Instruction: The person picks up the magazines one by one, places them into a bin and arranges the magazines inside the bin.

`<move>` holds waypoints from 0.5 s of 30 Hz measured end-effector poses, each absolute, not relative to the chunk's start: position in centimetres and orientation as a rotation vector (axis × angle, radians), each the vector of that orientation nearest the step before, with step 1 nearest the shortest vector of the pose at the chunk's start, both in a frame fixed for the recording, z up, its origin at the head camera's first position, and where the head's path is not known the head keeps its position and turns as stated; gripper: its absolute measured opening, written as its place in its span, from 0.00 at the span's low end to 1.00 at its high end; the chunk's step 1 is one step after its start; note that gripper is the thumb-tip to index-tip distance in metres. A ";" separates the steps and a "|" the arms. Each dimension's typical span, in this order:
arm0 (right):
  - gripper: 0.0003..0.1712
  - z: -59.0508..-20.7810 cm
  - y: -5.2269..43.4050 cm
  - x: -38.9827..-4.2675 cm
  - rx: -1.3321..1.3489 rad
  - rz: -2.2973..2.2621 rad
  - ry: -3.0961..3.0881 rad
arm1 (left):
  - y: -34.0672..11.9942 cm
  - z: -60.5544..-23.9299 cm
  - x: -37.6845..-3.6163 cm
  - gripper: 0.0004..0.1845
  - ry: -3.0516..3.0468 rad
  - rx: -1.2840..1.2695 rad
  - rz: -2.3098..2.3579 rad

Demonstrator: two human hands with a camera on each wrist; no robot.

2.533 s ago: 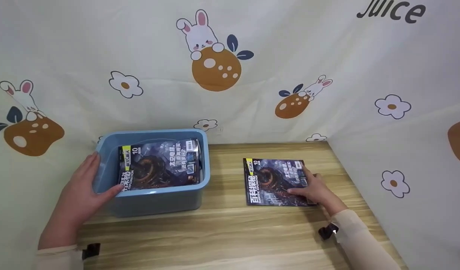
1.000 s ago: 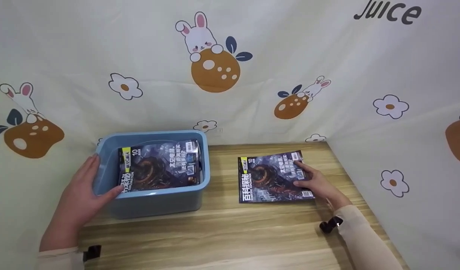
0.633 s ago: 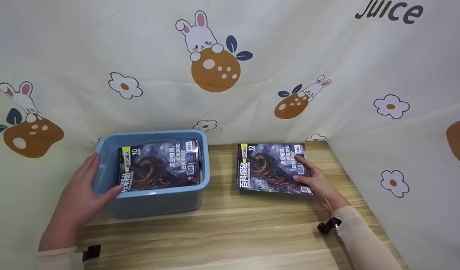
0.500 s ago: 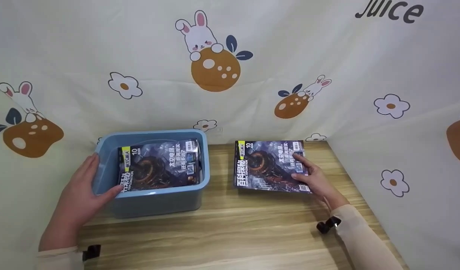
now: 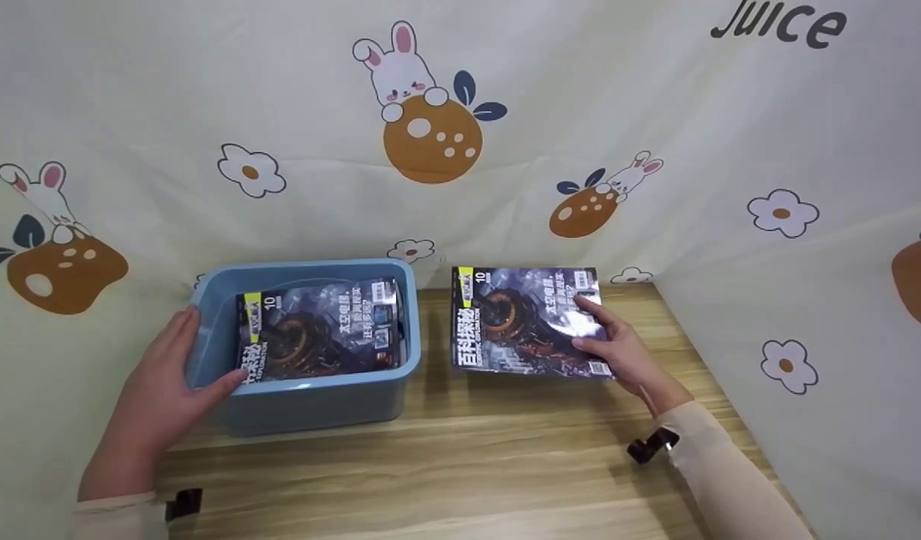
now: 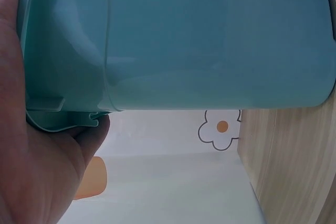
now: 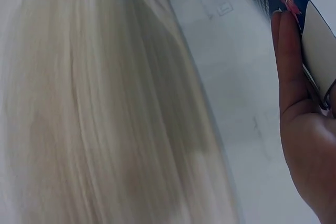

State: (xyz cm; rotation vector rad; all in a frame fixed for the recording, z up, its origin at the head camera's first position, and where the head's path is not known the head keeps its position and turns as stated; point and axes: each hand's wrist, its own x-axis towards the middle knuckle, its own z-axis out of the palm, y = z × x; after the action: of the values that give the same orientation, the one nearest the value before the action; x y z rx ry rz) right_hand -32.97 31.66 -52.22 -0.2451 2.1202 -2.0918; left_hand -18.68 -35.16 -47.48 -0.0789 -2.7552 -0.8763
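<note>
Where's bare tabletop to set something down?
The front strip of table, between the two sleeves, is bare. So is the patch under the lifted magazine. The gap between it and the bin is narrow; the bin holds another magazine.

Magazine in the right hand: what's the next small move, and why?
Probably carry the magazine left over the blue bin. The right hand grips it by its right edge, raised off the table; the left hand grips the bin's left rim, and a matching magazine in the bin already lies there.
</note>
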 end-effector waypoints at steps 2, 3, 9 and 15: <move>0.50 -51.5 31.3 -32.9 -0.227 -2.094 2.113 | -35.1 -47.5 -18.7 0.64 -2.756 -0.078 -0.875; 0.50 -51.2 31.2 -32.9 -0.221 -2.096 2.111 | -35.1 -47.5 -18.7 0.64 -2.757 -0.075 -0.875; 0.49 -49.5 30.1 -32.9 -0.210 -2.126 2.067 | -35.0 -47.4 -18.6 0.64 -2.761 -0.068 -0.866; 0.49 -48.2 28.6 -32.8 -0.237 -2.135 2.048 | -35.0 -47.5 -18.7 0.64 -2.756 -0.073 -0.851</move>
State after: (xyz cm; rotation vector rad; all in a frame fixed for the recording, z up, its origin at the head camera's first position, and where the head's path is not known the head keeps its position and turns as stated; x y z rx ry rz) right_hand -32.85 28.60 -48.19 -0.2373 2.0475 -2.1354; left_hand -18.72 -35.02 -47.46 -0.0734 -2.7555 -0.8509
